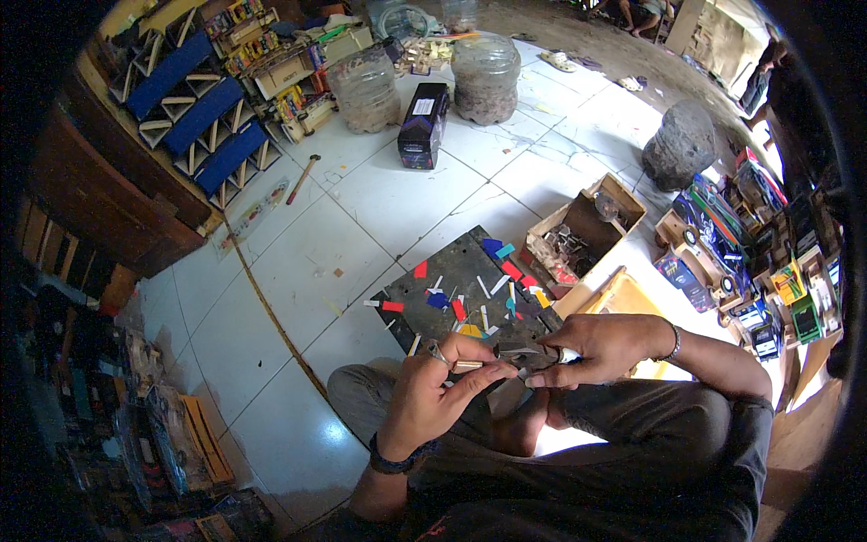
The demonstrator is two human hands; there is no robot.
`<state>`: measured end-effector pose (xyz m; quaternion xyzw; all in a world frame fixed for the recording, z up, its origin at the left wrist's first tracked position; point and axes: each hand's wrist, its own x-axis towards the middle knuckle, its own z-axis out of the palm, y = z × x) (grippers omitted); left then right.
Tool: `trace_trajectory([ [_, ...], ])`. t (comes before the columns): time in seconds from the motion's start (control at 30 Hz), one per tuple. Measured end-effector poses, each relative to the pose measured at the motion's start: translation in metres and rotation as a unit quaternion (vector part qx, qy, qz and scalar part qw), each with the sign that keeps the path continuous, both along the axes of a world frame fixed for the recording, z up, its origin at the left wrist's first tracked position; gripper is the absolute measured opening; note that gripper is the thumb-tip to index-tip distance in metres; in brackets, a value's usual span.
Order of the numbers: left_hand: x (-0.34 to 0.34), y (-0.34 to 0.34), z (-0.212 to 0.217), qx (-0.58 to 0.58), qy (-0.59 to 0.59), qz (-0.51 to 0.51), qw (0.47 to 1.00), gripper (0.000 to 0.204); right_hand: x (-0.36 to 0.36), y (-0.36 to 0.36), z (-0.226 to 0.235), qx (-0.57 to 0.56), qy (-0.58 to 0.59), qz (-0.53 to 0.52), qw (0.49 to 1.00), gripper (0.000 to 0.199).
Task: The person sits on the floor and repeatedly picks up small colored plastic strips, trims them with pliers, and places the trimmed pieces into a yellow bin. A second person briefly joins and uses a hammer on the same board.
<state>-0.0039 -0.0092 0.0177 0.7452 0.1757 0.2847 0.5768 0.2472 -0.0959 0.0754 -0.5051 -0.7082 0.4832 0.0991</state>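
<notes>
A person is sitting on the white tiled floor (298, 262), the left hand (433, 388) pinching a thin wooden stick (470, 364) while the right hand (596, 348) is gripping a small dark piece (524, 354) over a dark board (470, 271) strewn with coloured scraps (461, 309).

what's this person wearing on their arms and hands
Both forearms are bare, with no sleeves showing and no gloves. The left hand has a dark band around its wrist and a ring on one finger. The right hand has a thin metal bracelet at the wrist.
</notes>
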Motion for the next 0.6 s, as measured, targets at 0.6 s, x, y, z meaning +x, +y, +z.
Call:
trace_trajectory([
  [0.6,0.01,-0.006,-0.007,0.296,0.033,0.186,0.936,0.023,-0.003,-0.001,-0.008,0.071,0.073,-0.214,0.971,0.046],
])
